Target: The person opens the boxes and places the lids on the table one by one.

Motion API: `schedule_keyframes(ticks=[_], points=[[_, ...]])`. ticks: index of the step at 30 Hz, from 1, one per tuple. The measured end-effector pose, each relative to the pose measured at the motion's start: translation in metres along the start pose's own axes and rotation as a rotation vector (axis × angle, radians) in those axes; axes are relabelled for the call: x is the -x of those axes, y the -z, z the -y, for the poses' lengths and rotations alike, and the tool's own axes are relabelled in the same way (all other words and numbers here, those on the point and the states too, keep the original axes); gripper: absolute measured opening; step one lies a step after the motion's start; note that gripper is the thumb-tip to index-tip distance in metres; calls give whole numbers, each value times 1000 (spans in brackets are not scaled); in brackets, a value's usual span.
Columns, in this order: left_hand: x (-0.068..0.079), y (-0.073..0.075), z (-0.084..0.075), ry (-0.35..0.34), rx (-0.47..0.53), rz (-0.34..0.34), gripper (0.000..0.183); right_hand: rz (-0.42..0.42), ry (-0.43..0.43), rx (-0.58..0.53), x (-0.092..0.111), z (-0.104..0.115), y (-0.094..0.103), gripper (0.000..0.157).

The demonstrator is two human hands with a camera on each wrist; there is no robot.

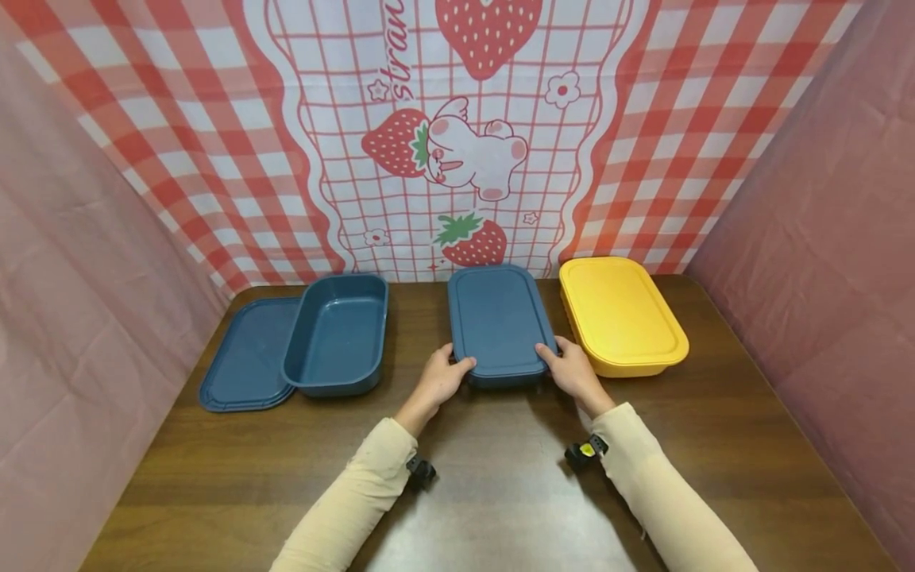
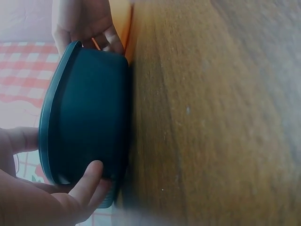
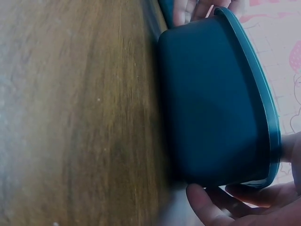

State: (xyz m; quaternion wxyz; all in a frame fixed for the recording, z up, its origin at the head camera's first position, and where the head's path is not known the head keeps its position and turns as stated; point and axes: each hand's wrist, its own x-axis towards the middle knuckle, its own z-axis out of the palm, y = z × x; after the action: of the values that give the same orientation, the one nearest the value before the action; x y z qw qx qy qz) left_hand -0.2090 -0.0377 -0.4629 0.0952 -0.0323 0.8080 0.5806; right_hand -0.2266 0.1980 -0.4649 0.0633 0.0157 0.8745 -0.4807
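Observation:
A blue lidded food container [image 1: 498,322] is at the middle back of the table, held at its near corners by both hands. My left hand [image 1: 438,381] grips the left corner, thumb on the lid's edge and fingers against the side wall. The right hand [image 1: 574,373] holds the opposite corner in the same way. In the left wrist view the container's plain wall [image 2: 91,113] shows between the hands; the right wrist view has the wall [image 3: 211,103] and lid rim [image 3: 263,99]. Whether its base touches the table cannot be told.
Left of it stands an uncovered blue container [image 1: 336,334], with nothing inside. It overlaps a blue lid [image 1: 250,357] lying on the wooden table [image 1: 486,492]. A yellow lidded container [image 1: 622,314] sits close by the right hand. Checked strawberry cloth [image 1: 472,151] hangs behind.

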Motion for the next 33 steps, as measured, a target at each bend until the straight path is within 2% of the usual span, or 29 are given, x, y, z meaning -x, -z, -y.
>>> schedule_keyframes(ticks=[7, 14, 33], points=[[1, 1, 1, -11, -1, 23, 66, -8, 10, 15, -1, -2, -1, 50], [1, 2, 3, 21, 29, 51, 70, -5, 30, 79, 0, -3, 1, 54], [1, 1, 2, 4, 50, 49, 61, -24, 57, 85, 1, -4, -1, 52]])
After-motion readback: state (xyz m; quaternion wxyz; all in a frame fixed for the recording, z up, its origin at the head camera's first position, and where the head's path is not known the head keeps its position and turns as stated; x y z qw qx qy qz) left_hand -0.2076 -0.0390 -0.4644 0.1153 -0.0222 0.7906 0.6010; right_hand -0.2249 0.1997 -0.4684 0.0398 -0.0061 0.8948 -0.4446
